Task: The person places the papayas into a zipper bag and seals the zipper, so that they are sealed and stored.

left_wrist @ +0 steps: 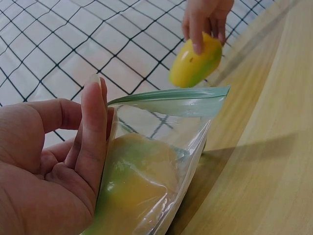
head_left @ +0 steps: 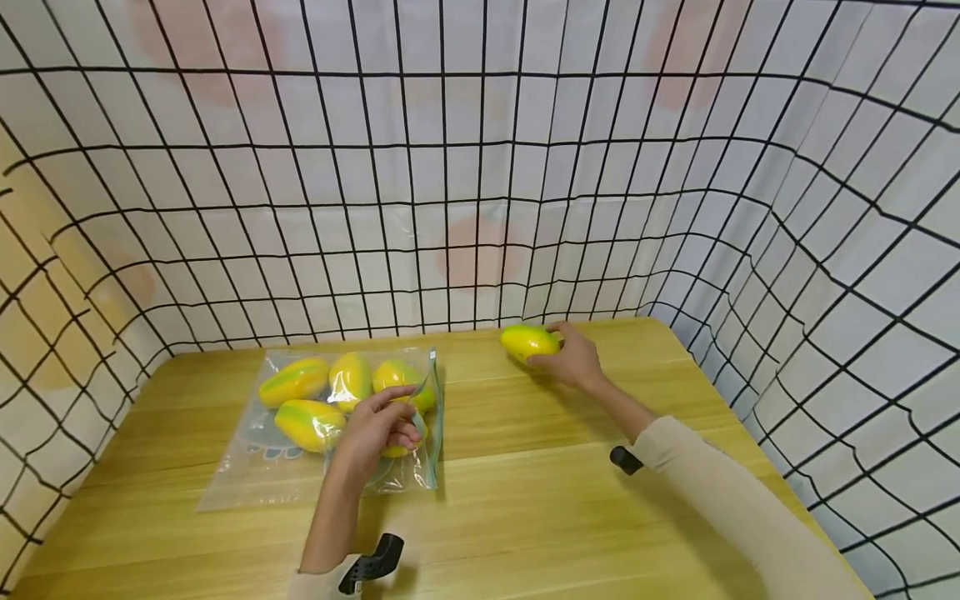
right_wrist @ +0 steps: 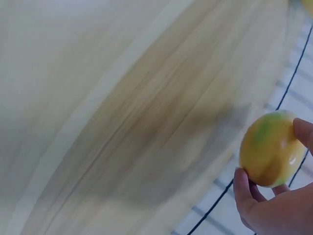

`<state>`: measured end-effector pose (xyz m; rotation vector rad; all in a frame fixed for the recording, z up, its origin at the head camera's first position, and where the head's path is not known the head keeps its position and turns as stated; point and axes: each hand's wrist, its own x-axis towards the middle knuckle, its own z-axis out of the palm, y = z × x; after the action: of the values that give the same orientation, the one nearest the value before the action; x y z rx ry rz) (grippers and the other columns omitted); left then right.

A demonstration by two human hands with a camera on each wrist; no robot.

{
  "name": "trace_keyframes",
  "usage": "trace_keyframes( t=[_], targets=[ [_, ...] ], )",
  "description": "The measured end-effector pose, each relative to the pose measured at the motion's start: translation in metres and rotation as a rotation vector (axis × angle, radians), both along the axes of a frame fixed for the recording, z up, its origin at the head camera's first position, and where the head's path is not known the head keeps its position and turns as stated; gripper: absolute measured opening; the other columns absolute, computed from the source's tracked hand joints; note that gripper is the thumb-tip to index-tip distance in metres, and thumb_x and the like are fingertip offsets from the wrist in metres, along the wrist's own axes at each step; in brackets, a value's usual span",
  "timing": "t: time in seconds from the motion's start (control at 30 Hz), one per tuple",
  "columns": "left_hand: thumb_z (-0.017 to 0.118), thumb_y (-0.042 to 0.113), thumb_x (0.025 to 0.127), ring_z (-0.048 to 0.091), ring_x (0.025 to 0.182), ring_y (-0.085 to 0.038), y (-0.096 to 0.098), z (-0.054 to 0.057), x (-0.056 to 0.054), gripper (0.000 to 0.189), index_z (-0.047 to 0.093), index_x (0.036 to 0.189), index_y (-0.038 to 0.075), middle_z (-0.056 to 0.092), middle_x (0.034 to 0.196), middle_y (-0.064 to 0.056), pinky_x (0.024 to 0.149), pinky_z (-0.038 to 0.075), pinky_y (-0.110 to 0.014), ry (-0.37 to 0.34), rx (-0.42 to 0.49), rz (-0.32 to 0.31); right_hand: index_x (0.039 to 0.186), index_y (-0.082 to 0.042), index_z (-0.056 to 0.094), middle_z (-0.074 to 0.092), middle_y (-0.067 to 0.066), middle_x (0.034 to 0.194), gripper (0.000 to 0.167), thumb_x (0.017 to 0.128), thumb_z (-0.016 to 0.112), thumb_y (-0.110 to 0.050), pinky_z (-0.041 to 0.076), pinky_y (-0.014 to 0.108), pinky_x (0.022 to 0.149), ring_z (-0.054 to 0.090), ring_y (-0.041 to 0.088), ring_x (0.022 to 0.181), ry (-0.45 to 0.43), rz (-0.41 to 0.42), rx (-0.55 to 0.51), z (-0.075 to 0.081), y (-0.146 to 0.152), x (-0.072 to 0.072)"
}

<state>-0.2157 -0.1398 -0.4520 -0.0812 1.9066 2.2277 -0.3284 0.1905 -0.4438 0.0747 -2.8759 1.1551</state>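
Observation:
A clear zip bag [head_left: 255, 475] lies flat on the table, its green-edged opening toward the right. Several yellow-green mangoes [head_left: 294, 382] are inside it. My left hand [head_left: 372, 429] pinches the bag's upper layer near the opening; in the left wrist view the green zip strip [left_wrist: 171, 100] runs from its fingers, with a mango [left_wrist: 142, 171] behind the clear plastic. Off to the right, near the table's back edge, my right hand [head_left: 570, 357] grips another mango [head_left: 528, 342] by its right end. Thumb and fingers hold that mango [right_wrist: 269, 147] from opposite sides in the right wrist view.
The wooden table [head_left: 517, 517] is enclosed at the back and sides by black wire mesh [head_left: 442, 208] in front of a pale patterned cloth. Dark wrist mounts [head_left: 375, 562] sit at both cuffs.

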Motion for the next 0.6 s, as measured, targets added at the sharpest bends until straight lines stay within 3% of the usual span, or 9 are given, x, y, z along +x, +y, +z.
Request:
trace_keyframes(
  t=[0.3,0.6],
  targets=[
    [0.050,0.005,0.100,0.065,0.056,-0.012,-0.001,0.001,0.000,0.041,0.053,0.141,-0.001,0.065,0.065,-0.003,0.057,0.060,-0.025,0.007,-0.008,-0.004,0.136,-0.014,0.057,0.064,0.017,0.130,0.068,0.078,0.086,-0.035,0.055,0.042,0.087,0.062,0.032,0.115,-0.115,0.173,0.031,0.015,-0.034,0.031],
    [0.050,0.006,0.101,0.065,0.056,-0.012,-0.001,0.000,-0.001,0.041,0.053,0.141,0.000,0.065,0.066,-0.003,0.057,0.060,-0.025,0.010,-0.012,-0.003,0.131,-0.016,0.062,0.066,0.012,0.129,0.064,0.075,0.088,-0.035,0.056,0.039,0.084,0.065,0.028,0.112,-0.189,0.268,0.006,0.023,-0.049,0.044]
  ],
)
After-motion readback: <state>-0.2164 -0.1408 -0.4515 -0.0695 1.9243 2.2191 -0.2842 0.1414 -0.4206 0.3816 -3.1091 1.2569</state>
